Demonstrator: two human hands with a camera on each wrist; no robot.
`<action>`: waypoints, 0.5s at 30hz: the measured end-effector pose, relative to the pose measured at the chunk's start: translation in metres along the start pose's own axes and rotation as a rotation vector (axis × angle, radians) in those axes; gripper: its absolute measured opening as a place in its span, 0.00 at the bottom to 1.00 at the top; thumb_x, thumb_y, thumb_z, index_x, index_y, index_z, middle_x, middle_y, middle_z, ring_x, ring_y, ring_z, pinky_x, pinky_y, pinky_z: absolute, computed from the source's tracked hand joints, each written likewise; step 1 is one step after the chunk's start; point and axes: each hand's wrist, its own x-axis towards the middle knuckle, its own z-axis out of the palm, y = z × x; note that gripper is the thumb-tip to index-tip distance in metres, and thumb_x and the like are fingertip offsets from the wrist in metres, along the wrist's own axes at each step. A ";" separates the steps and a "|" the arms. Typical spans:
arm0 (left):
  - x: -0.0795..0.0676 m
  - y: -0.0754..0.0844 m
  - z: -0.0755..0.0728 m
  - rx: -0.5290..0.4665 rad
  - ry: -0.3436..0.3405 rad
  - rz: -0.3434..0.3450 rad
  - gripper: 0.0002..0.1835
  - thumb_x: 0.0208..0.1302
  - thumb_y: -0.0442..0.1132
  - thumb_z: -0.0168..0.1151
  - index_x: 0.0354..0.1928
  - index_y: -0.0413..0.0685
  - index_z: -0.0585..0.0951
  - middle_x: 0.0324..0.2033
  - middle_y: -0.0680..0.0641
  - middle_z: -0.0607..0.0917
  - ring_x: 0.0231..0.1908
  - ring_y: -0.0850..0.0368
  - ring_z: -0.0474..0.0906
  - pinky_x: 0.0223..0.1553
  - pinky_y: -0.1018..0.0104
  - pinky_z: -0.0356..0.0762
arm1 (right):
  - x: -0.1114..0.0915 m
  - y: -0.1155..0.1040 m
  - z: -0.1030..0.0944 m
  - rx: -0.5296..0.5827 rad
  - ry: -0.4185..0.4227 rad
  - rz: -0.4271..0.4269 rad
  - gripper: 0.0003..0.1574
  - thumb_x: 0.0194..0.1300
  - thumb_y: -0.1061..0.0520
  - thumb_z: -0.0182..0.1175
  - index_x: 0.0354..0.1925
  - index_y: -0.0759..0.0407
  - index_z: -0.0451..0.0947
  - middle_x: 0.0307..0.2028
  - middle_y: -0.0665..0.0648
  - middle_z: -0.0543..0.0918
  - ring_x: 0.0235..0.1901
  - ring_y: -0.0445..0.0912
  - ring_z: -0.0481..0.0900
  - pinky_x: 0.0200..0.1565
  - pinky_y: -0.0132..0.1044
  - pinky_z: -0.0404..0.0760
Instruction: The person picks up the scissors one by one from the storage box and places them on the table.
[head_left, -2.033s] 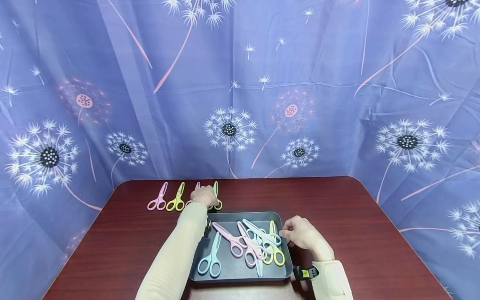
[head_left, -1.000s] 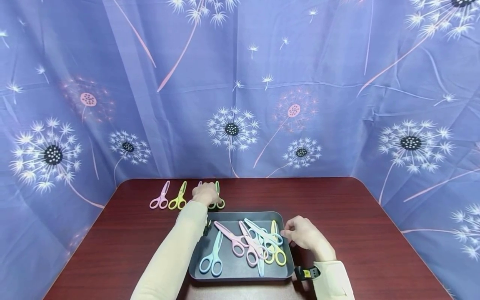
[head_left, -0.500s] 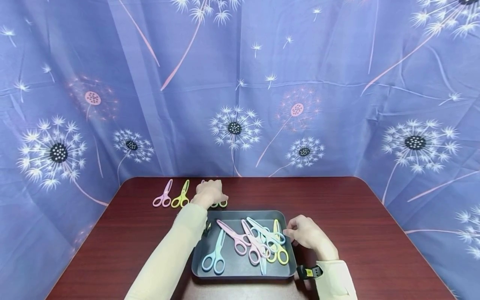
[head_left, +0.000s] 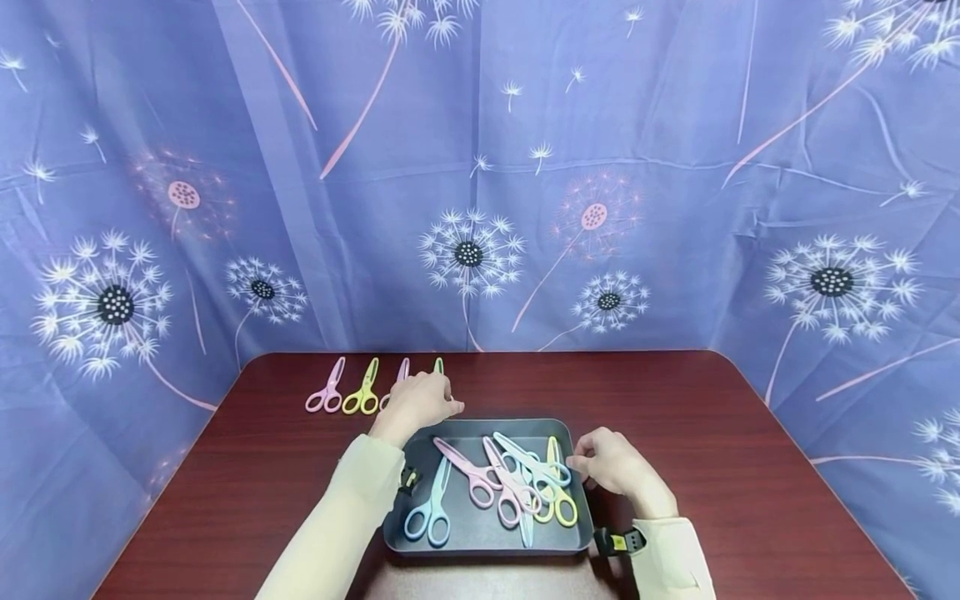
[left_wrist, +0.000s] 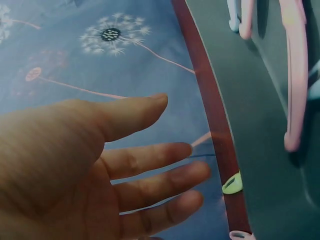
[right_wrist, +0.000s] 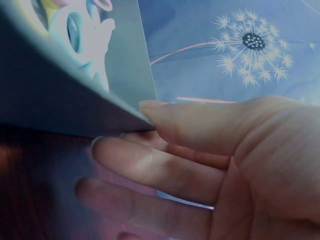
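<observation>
My left hand (head_left: 422, 402) hovers between the tray's far left corner and the row of scissors, with nothing in it; its fingers are apart in the left wrist view. Behind it, green scissors (head_left: 439, 365) and purple scissors (head_left: 403, 371) are partly hidden. Yellow scissors (head_left: 363, 390) and pink scissors (head_left: 327, 388) lie further left in that row. My right hand (head_left: 617, 467) pinches the right rim of the grey tray (head_left: 480, 546), thumb at the edge and fingers outside. Inside are light blue scissors (head_left: 430, 510), pink scissors (head_left: 468, 471), more pink and blue pairs overlapping, and yellow scissors (head_left: 566, 510).
The dark red-brown table (head_left: 247, 475) carries the tray near its front edge. A blue curtain (head_left: 360, 250) with dandelion prints hangs behind and around it. Wrist cameras (head_left: 618, 543) are strapped below the hands.
My left hand has drawn back from the row towards the tray and its fingers have come apart. The green scissors stay in the row. The right hand keeps its place at the rim.
</observation>
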 end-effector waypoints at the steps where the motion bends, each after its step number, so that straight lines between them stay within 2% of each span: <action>1: -0.003 0.000 0.001 -0.017 -0.004 0.001 0.12 0.60 0.52 0.68 0.27 0.53 0.84 0.18 0.55 0.78 0.24 0.56 0.75 0.33 0.52 0.72 | 0.000 0.000 0.000 0.001 -0.001 -0.001 0.13 0.61 0.63 0.65 0.21 0.59 0.76 0.18 0.53 0.80 0.19 0.47 0.80 0.24 0.38 0.77; 4: -0.010 0.000 0.006 -0.050 -0.005 0.015 0.12 0.59 0.52 0.69 0.31 0.52 0.85 0.20 0.55 0.79 0.24 0.57 0.74 0.30 0.55 0.70 | 0.000 0.000 -0.001 -0.003 -0.003 0.000 0.13 0.61 0.62 0.65 0.21 0.59 0.76 0.18 0.53 0.80 0.19 0.47 0.80 0.24 0.38 0.77; 10: -0.024 -0.002 0.015 -0.080 0.016 0.047 0.12 0.58 0.52 0.70 0.30 0.51 0.83 0.19 0.54 0.78 0.21 0.56 0.73 0.25 0.58 0.67 | 0.001 0.000 -0.001 -0.003 0.000 -0.004 0.13 0.61 0.63 0.65 0.21 0.59 0.76 0.18 0.52 0.79 0.19 0.48 0.80 0.24 0.38 0.77; 15: -0.036 -0.007 0.021 -0.100 0.023 0.051 0.15 0.57 0.52 0.70 0.37 0.50 0.86 0.26 0.55 0.82 0.23 0.58 0.73 0.26 0.58 0.70 | 0.001 0.001 0.001 -0.016 -0.004 -0.012 0.13 0.61 0.63 0.65 0.21 0.58 0.77 0.18 0.52 0.79 0.19 0.47 0.80 0.24 0.38 0.77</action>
